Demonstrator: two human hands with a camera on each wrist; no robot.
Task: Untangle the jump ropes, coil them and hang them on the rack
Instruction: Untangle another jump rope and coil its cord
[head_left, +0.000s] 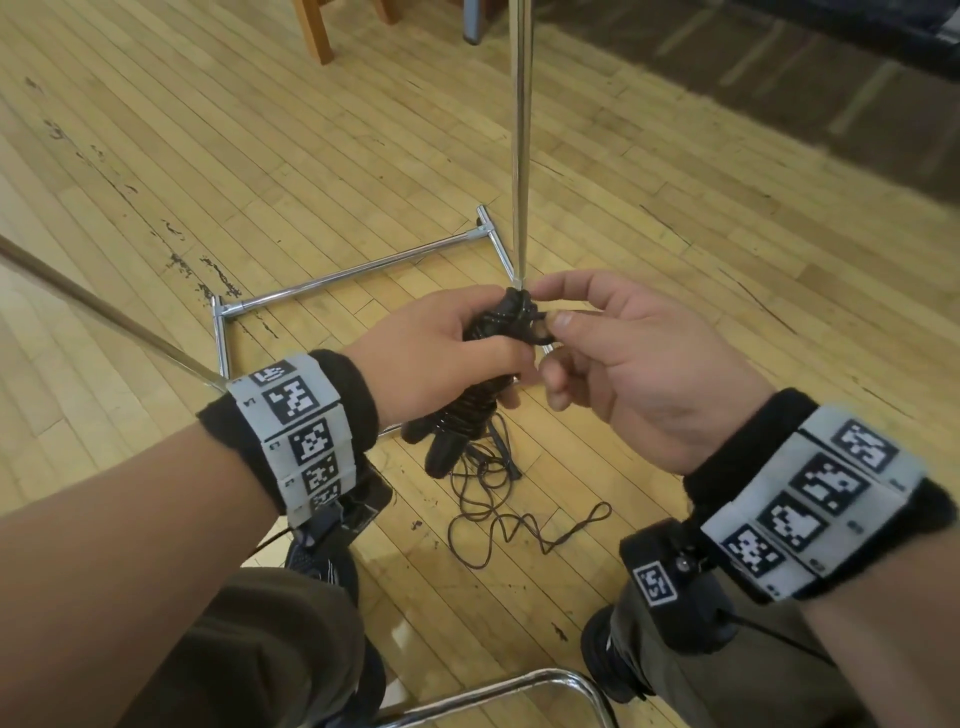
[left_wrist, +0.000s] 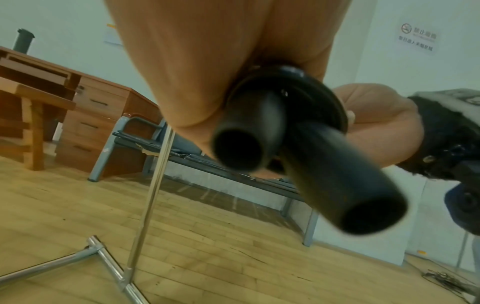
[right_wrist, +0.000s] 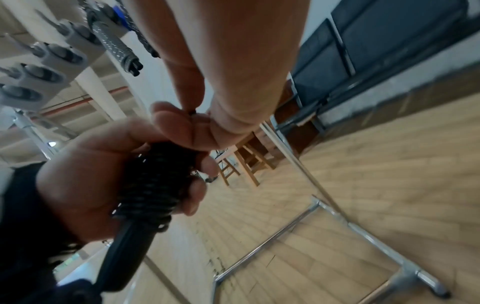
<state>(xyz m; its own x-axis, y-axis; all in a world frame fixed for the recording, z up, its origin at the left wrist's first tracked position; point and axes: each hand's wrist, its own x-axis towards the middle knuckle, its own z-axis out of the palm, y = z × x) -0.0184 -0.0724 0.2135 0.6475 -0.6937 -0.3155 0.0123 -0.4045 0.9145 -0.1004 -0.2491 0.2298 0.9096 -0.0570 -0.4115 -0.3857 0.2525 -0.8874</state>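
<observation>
- Left hand (head_left: 447, 348) wraps its fingers round the black jump rope (head_left: 485, 400): both handles (left_wrist: 311, 164) are side by side with cord wound tightly over them, and the handle ends stick out below the palm.
- Right hand (head_left: 618, 364) pinches the cord end (head_left: 543, 330) between thumb and forefinger at the top of the bundle; other fingers are loosely curled and carry nothing.
- Step in hand, as I read it: finishing the wrap, i.e. tucking the last bit of cord under a turn so it locks.
- To do it well: keep the left-hand squeeze on the turns so they don't slacken, lead the end under the top turn, pull snug, then check nothing springs loose before letting go.
- Second rope (head_left: 498, 514) lies as a loose dark tangle on the wood floor (head_left: 156, 156), just beside the near end of the rack base (head_left: 358, 270), below the hands. Not yet coiled.
- Rack upright (head_left: 521, 130) rises from the base right behind the hands; hanging means a lift up from here, the top is out of the head view.
- Containers: none in view. Nearest thing is the grey hook block (right_wrist: 39, 67) in the right wrist view, with a grey-handled rope (right_wrist: 116, 47) hanging by it; exact hook I can't tell.
</observation>
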